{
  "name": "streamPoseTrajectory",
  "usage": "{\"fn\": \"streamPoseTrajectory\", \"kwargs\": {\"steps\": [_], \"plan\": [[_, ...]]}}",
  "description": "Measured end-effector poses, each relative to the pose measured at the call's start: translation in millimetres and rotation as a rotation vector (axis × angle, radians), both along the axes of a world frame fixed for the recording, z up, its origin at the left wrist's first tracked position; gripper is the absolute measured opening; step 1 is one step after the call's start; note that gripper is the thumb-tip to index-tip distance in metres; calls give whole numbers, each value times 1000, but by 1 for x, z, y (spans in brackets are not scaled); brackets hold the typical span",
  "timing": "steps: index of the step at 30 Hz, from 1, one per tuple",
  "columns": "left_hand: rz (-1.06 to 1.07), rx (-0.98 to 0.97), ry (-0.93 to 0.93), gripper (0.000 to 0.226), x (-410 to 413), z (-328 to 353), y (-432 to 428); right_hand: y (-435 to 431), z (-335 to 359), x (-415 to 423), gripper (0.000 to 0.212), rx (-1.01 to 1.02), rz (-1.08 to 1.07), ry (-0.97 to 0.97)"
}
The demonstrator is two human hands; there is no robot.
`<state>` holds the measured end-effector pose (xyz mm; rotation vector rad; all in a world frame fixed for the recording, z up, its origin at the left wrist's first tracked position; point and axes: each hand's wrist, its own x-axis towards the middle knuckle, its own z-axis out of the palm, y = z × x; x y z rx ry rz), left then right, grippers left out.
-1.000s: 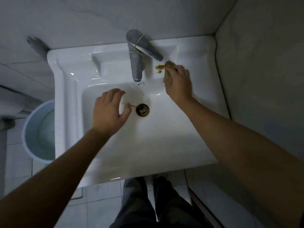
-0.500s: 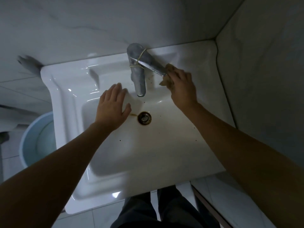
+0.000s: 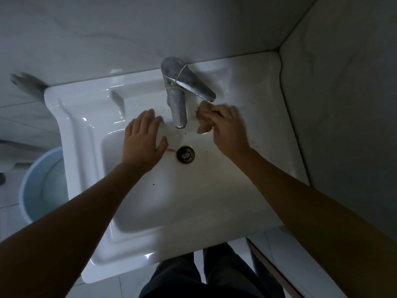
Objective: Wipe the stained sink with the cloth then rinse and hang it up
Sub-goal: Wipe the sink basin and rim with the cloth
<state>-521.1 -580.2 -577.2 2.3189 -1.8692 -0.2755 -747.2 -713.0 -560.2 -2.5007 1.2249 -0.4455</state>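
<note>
The white sink (image 3: 90, 117) fills the middle of the view, with brownish stains around its drain (image 3: 185, 154) and dark specks in the basin. My right hand (image 3: 228, 130) grips a small tan cloth (image 3: 204, 125) and presses it on the sink's back wall, just right of the spout. My left hand (image 3: 142, 143) rests with straight fingers on the basin's back left wall, left of the drain. The metal faucet (image 3: 179, 97) stands between my two hands, its lever turned right, with a rubber band wound round it.
A light blue bucket (image 3: 28, 190) stands on the floor left of the sink. Tiled walls close in behind and on the right. My legs (image 3: 193, 276) show below the sink's front edge.
My right hand has brought the cloth from the ledge right of the faucet down to the basin's back wall. My left hand slid up toward the back wall and its fingers straightened.
</note>
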Motion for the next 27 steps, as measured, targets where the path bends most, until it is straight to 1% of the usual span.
{"fn": "streamPoseTrajectory", "kwargs": {"steps": [3,5,8,9,11,12,14,16,19,23,25,27], "plan": [[14,-11,-6,61,-1,-1,-1,-17,7,-18,50,6,-116,-75],[26,-19,-10,61,-2,-2,-1,-32,8,-10,49,35,-159,-26],[38,-35,-9,60,-3,-4,-2,-38,5,22,58,87,-186,74],[40,-40,-6,60,-4,-5,-2,-33,3,34,59,87,-182,86],[42,-39,-6,61,-4,-6,-2,-19,-1,55,51,86,-130,101],[43,-33,-9,61,-4,-5,-1,-10,-2,62,49,103,-94,86],[44,-22,-13,61,-4,-4,-2,4,-3,67,51,156,-61,29],[41,-19,-8,61,-4,-2,-2,11,-1,60,51,184,-51,-8],[52,-20,35,60,-4,3,-2,19,-2,41,44,216,-7,-2],[69,-5,93,58,-4,10,-3,41,-10,9,41,403,-36,20],[70,9,93,58,-4,12,-4,45,-8,-4,40,413,-106,-29],[62,9,87,58,-4,13,-3,38,1,-7,40,348,-170,-91]]}}
